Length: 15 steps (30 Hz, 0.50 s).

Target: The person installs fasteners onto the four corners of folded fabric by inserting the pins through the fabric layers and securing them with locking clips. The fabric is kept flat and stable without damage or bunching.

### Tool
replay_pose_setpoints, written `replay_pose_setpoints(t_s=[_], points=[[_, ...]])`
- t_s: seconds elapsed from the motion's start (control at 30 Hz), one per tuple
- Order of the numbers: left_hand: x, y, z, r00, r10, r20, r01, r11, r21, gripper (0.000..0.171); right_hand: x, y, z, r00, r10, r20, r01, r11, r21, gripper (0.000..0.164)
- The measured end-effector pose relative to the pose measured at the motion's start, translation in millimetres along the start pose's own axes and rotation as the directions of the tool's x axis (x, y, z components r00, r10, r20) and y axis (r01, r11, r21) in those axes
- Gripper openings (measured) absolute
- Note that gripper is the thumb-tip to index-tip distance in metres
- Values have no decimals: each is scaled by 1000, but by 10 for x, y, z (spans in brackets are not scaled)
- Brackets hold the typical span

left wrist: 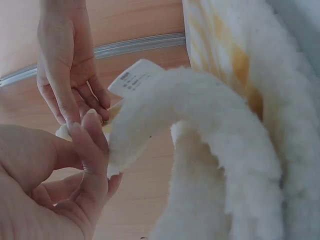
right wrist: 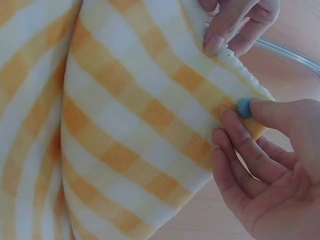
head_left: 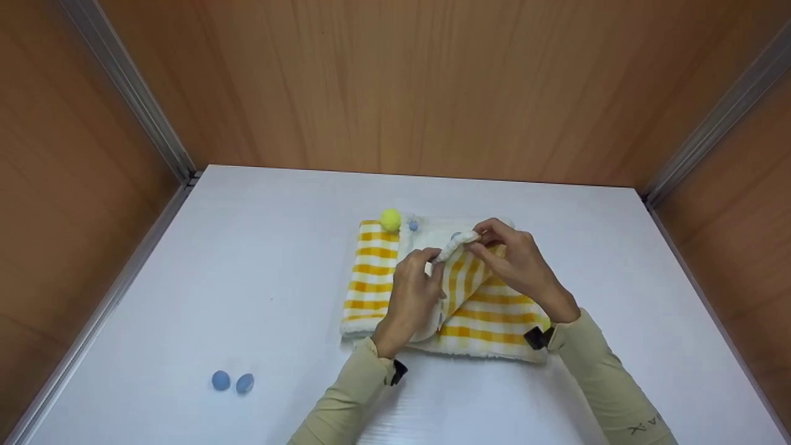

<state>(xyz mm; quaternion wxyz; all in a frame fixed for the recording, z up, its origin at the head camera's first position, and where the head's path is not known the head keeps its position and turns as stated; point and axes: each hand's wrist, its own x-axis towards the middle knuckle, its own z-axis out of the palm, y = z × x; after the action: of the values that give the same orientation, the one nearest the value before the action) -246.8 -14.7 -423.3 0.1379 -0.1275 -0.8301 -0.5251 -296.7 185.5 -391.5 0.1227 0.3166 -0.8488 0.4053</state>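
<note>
A yellow-and-white checked fleece blanket [head_left: 371, 287] with a fluffy white underside lies folded on the table, one flap lifted. My left hand [head_left: 415, 293] pinches the raised edge of that flap; a white label [left wrist: 135, 77] sticks out nearby in the left wrist view. My right hand [head_left: 519, 259] holds the flap's corner. Against this corner, the right thumb presses a small blue round button-like piece [right wrist: 244, 107], with fingers at the cloth's other side. Another blue round piece [head_left: 414, 226] and a yellow fuzzy ball [head_left: 390, 220] sit at the blanket's far edge.
Two blue round pieces [head_left: 220, 380] lie on the white table [head_left: 278, 247] at front left. A bit of yellow shows beside the right wrist. Wood-grain panels [head_left: 401, 86] with metal edging enclose the table at the back and both sides.
</note>
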Motion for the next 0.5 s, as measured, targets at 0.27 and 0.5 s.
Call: replay_pose_setpoints(t_s=[0.27, 0.5], points=[[62, -27, 2, 988, 75, -136, -54, 987, 151, 18, 218, -4, 67, 1000, 4, -4, -4, 1000, -5, 17], [90, -80, 26, 972, 170, -165, -130, 965, 226, 29, 412, 27, 161, 999, 2, -46, -3, 1000, -15, 19]])
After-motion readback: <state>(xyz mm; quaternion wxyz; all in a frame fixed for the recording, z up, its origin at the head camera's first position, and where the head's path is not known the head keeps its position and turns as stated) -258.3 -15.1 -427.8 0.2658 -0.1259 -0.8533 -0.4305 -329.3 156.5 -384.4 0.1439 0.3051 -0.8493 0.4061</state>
